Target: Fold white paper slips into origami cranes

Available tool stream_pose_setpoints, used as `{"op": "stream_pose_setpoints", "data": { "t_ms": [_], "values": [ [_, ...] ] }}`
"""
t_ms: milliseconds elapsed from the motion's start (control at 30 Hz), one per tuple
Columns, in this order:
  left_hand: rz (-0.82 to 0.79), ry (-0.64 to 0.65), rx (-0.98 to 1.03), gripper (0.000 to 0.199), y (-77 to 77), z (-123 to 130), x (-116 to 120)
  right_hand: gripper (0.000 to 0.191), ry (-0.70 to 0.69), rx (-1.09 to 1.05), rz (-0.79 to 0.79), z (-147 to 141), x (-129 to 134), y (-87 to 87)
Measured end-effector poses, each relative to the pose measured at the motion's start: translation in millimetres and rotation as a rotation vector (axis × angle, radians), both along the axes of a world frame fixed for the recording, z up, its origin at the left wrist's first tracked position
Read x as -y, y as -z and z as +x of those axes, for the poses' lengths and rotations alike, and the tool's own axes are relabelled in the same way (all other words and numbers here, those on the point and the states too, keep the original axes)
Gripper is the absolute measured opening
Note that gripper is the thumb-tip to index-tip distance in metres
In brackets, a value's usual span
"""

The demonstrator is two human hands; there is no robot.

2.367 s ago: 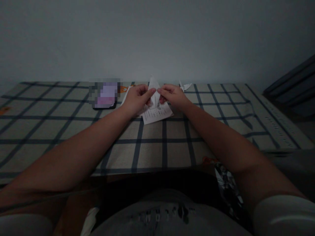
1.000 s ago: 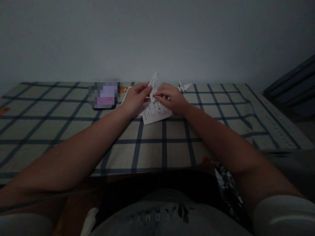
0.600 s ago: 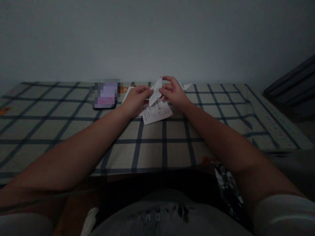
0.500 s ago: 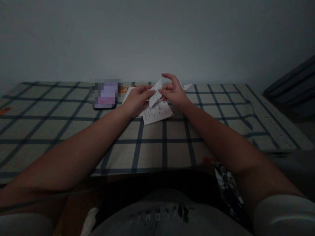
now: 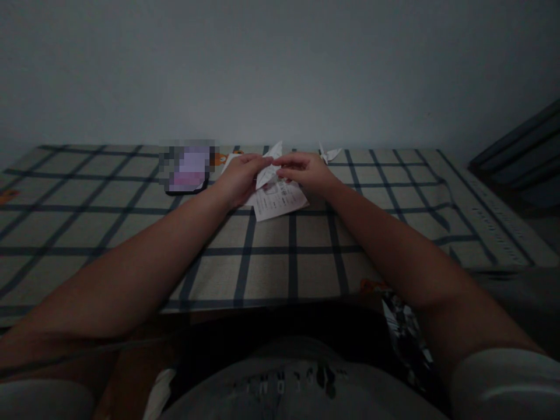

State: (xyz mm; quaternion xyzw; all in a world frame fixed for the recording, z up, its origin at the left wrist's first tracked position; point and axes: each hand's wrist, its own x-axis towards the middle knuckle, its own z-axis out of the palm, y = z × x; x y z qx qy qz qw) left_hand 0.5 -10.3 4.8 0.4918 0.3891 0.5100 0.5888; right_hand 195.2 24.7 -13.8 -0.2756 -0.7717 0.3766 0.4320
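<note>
A folded white paper (image 5: 265, 175) is held between both hands above the checked tablecloth. My left hand (image 5: 242, 175) grips its left side, thumb on top. My right hand (image 5: 306, 170) pinches its right side, with the fingers bent over the edge. Beneath the hands lies a printed sheet (image 5: 280, 201), partly covered by them. Just beyond my right hand, another folded white paper piece (image 5: 331, 155) with pointed ends rests near the wall.
A phone (image 5: 189, 172) with a lit, partly blurred screen lies to the left of my hands. The checked cloth (image 5: 271, 274) covers the table, which meets a plain wall (image 5: 280, 70). Dark slatted furniture (image 5: 525, 157) stands at the right.
The folded paper has shifted slightly left and tilted. My right hand's raised fingers have come down onto it, uncovering more of the folded piece behind.
</note>
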Motion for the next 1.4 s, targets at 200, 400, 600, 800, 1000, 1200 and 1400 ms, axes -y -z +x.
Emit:
{"op": "stream_pose_setpoints", "data": {
  "t_ms": [200,400,600,800,1000,1200,1400],
  "values": [
    [-0.071,-0.053,-0.026,0.012,-2.5,-1,0,0.033,0.139,0.085,0.135,4,4,-4.6],
    [-0.013,-0.085,-0.052,0.013,0.9,-2,-3,0.042,0.066,0.159,0.134,6,-3,1.9],
    [-0.002,-0.086,-0.101,0.015,0.9,-3,-4,0.038,0.076,0.200,0.138,7,-3,-0.1],
    [-0.048,-0.068,-0.149,0.008,-3.1,-5,0,0.034,0.095,0.213,0.111,9,1,-5.1],
    [-0.055,-0.035,-0.159,0.006,-1.7,-6,-2,0.024,0.077,0.200,0.099,8,2,-6.4],
    [-0.017,-0.023,-0.183,0.006,4.5,-8,-6,0.021,0.083,0.195,0.106,10,3,-7.5],
    [-0.007,0.017,-0.141,0.006,6.1,-8,-7,0.021,0.065,0.162,0.130,11,0,-5.3]
  ]
}}
